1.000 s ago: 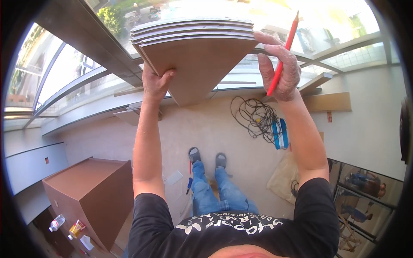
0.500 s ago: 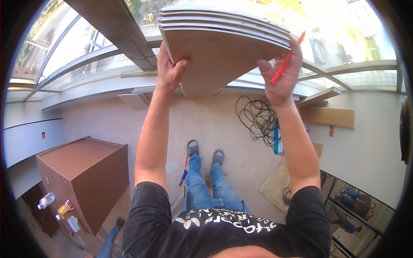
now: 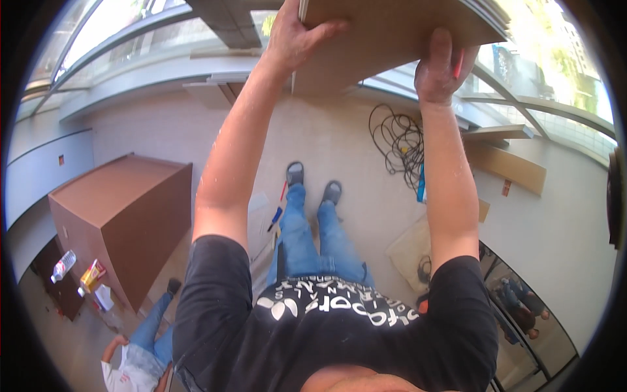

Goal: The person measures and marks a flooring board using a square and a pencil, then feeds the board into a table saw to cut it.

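Both my arms reach up and forward, lifting a stack of brown-faced boards (image 3: 385,36) with pale edges. Its upper part is cut off by the top of the picture. My left hand (image 3: 292,40) grips the stack's left edge, thumb laid across the brown face. At the right edge, my right hand (image 3: 439,70) clasps the boards, its thumb pressed on the face and the other fingers mostly behind. A slim red pencil-like stick (image 3: 458,64) is also tucked in the right hand's fingers.
Windows (image 3: 548,78) line the far side. A tangled black cable (image 3: 395,140) lies on the floor, right of my feet. Leftward stands a brown cabinet (image 3: 124,196), with a water bottle (image 3: 63,266) beside it. Behind it is another person (image 3: 140,359). A mirrored panel (image 3: 522,313) is at the lower right.
The board stack and both hands have shifted upward and right in the picture, and the stack's top has left view. More of the other person shows at lower left.
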Tool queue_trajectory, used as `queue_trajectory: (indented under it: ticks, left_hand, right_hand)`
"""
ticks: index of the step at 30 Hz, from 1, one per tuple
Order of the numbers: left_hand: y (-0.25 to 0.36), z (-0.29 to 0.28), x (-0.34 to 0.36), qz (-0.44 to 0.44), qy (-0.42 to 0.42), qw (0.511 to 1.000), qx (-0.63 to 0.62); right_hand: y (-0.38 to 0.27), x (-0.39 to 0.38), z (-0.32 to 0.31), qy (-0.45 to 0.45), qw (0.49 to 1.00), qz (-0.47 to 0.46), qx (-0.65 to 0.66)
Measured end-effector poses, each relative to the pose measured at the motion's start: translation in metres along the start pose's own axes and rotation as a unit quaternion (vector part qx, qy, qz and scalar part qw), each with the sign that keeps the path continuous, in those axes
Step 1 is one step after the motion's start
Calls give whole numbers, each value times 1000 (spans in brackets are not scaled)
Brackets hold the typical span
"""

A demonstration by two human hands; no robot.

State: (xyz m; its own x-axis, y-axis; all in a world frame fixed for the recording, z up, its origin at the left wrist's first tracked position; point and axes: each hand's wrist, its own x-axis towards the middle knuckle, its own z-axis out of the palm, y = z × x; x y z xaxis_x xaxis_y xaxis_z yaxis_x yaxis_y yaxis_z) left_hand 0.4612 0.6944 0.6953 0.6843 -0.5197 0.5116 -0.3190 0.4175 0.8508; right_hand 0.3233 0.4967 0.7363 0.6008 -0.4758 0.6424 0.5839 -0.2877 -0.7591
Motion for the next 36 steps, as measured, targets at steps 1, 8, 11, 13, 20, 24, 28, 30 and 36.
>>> queue_trajectory:
  ticks: [1,8,11,13,20,24,28,30,36]
  left_hand:
    - [1,-2,2,-4,5,1000,2]
    - [4,-2,-7,-36,24,998,55]
    - [8,-3,-10,-44,29,993,104]
    - [13,-3,-11,-52,34,986,152]
    - [16,-13,-12,-56,-2,973,225]
    - [20,-20,-12,-6,5,975,221]
    - [22,-14,-10,-19,38,982,187]
    - [23,-14,-7,-24,50,980,193]
    - [24,-16,-9,-43,25,983,176]
  right_hand:
    - [-2,6,1,-12,999,-25,-32]
    - [0,6,10,-22,999,-26,40]
    - [-2,1,14,20,997,7,77]
    - [-5,0,18,15,998,-7,62]
    - [-3,-3,10,-12,1000,-3,-10]
    - [-16,1,21,-18,999,-6,-27]
    - [-18,5,22,-9,997,-3,-74]
    - [-18,7,22,2,995,-7,-98]
    - [-14,5,20,-4,995,22,-97]
